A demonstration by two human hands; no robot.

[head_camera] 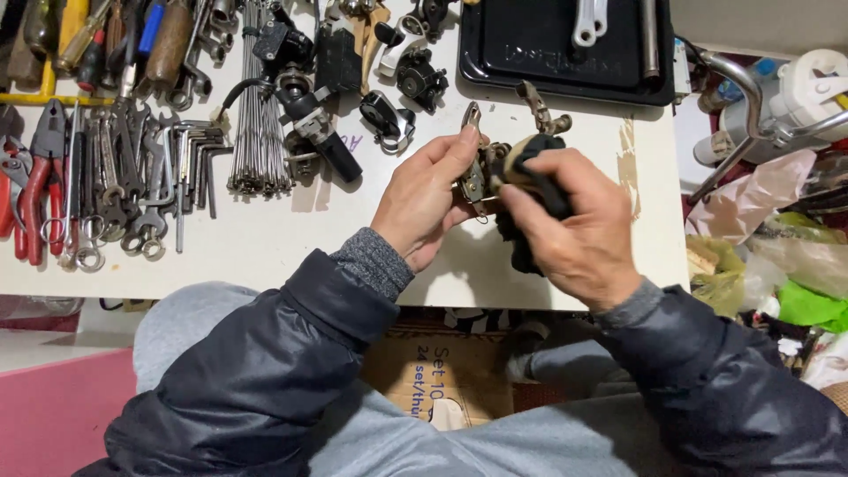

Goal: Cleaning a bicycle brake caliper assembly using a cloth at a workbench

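Observation:
My left hand point(424, 199) grips a small metal bicycle part point(477, 172), a jointed silver piece with an arm sticking up at its top. My right hand point(570, 225) presses a dark cloth point(526, 155) against that part from the right, with more of the cloth hanging below the fingers. Both hands are held over the white table point(283, 256) near its front edge. Most of the metal part is hidden behind the cloth and fingers.
Wrenches, hex keys point(199, 155) and red-handled pliers point(35, 190) lie at the left. A bundle of spokes point(258, 132) and black bike parts point(322, 132) sit at the back. A black tray point(565, 49) is behind. Bags and a curved metal bar point(751, 97) crowd the right.

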